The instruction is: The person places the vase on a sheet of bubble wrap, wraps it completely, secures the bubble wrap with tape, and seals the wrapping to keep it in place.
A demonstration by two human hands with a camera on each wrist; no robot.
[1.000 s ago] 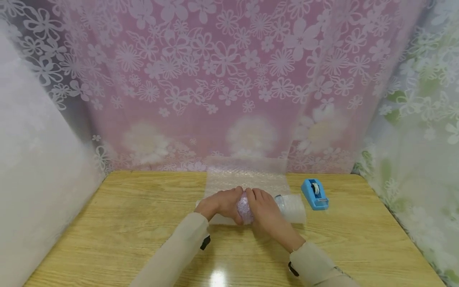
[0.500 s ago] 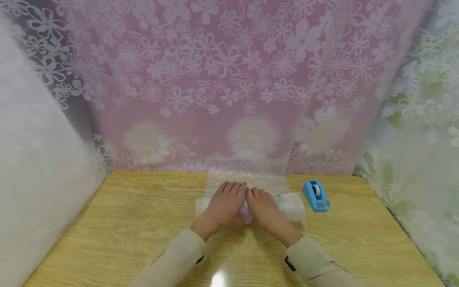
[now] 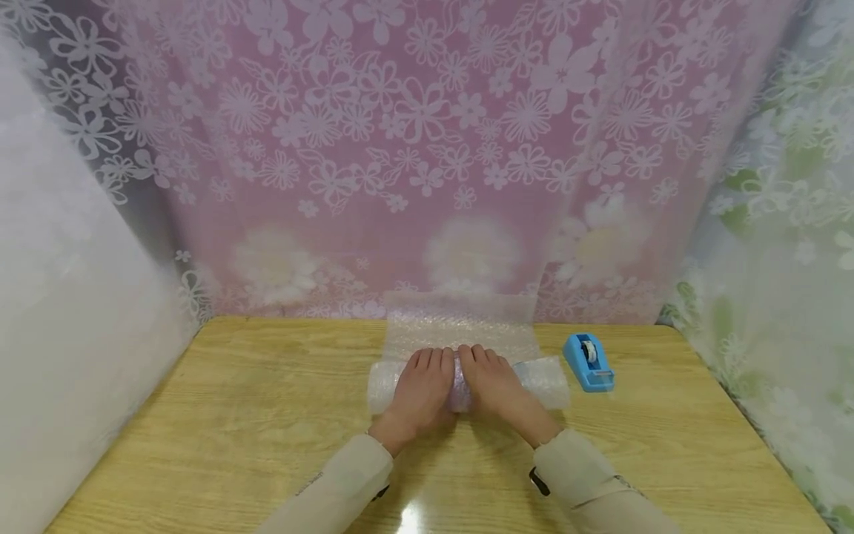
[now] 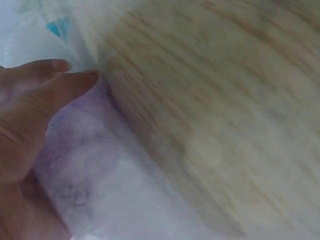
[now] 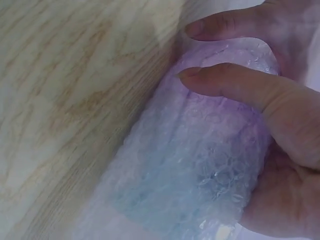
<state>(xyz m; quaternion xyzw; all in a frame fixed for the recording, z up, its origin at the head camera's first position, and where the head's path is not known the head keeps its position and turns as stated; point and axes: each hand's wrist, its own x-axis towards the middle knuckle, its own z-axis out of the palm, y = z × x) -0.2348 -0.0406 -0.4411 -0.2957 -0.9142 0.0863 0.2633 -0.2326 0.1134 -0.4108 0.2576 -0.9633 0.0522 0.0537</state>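
A roll of bubble wrap lies crosswise on the table, with something purple and pale blue showing through its layers. My left hand grips it left of the middle, fingers over the top. My right hand holds it just to the right, fingertips pointing away from me. In the right wrist view, the right thumb lies curved across the near side of the wrapped bundle, and the left thumb touches its far part. In the left wrist view, the left hand bends round the wrap. What is inside cannot be made out.
Beyond the roll a flat sheet of bubble wrap runs to the table's back edge and up against the pink flowered curtain. A blue tape dispenser stands to the right on the wooden table.
My left hand has turned from the roll's left side to lie over its top, fingers pointing away. The right hand stays nearly in place. The purple part appears more covered by wrap.
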